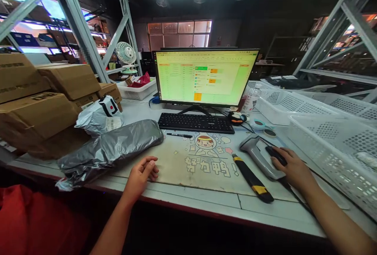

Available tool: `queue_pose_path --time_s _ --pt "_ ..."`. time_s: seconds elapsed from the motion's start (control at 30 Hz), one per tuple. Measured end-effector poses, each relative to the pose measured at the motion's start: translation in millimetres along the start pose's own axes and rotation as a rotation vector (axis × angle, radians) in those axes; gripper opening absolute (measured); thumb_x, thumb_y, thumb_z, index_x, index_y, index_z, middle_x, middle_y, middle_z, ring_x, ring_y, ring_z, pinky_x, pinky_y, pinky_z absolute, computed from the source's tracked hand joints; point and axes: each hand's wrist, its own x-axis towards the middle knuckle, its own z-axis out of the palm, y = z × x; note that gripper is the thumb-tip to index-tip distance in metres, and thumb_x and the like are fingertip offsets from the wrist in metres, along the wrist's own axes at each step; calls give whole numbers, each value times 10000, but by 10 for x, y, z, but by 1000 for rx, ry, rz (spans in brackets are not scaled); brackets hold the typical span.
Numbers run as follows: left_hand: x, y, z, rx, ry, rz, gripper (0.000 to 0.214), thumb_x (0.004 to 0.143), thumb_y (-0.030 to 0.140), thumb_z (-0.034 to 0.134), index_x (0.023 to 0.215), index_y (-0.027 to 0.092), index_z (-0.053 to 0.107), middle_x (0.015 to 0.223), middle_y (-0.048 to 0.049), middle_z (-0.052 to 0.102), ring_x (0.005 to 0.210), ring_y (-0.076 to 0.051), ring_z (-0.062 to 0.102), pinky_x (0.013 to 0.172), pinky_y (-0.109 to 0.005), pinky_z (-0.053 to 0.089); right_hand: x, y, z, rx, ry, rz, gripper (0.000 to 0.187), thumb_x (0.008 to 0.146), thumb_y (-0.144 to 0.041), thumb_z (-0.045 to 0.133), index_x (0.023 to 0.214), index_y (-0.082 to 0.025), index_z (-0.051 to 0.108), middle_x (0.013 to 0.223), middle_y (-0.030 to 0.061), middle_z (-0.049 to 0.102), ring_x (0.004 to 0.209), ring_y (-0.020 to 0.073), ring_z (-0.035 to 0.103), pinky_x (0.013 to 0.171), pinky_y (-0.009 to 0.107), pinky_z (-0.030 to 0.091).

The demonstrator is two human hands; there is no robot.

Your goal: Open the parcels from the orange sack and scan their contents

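My left hand (145,170) rests on the printed desk mat (173,174), its fingers curled in and the thumb against them. No object shows in it. Over a black computer mouse (275,155) lies my right hand (294,167), fingers draped around it. Just left of the mouse is a grey barcode scanner (260,158), its cable running toward the front edge. A black and yellow utility knife (252,178) lies aslant on the mat. Behind the mat stand a black keyboard (196,122) and a lit monitor (204,78) with a spreadsheet and a pop-up list. A black pen (179,135) lies before the keyboard.
A grey plastic parcel (114,147) and a white parcel (100,115) lie at left, beside stacked cardboard boxes (38,117). White perforated baskets (332,141) fill the right side. Tape rolls (269,133) and a plastic bottle (250,99) stand near the monitor. Metal posts frame the desk.
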Motion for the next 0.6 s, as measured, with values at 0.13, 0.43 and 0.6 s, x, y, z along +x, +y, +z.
queue_pose_path --time_s 0.13,0.43,0.6 --pt "-10 35 18 11 18 -3 637 744 710 732 1024 142 667 688 -22 673 568 -163 640 521 -270 529 -18 -35 -43 31 -62 66 621 975 -517 340 1399 -145 601 1393 211 559 1236 350 604 1109 460 471" --pt "18 -14 -30 -12 -3 -44 655 710 723 774 1021 153 686 689 -25 679 581 -176 652 524 -273 538 -12 26 28 56 -4 75 597 964 -511 397 1394 -171 632 1390 171 571 1240 338 608 1105 509 489" --pt "-10 -4 -20 -30 21 -24 615 750 687 771 1039 150 690 699 -20 680 582 -160 644 532 -258 537 -15 54 59 45 12 58 600 972 -504 391 1397 -158 636 1379 172 581 1231 333 608 1117 512 479"
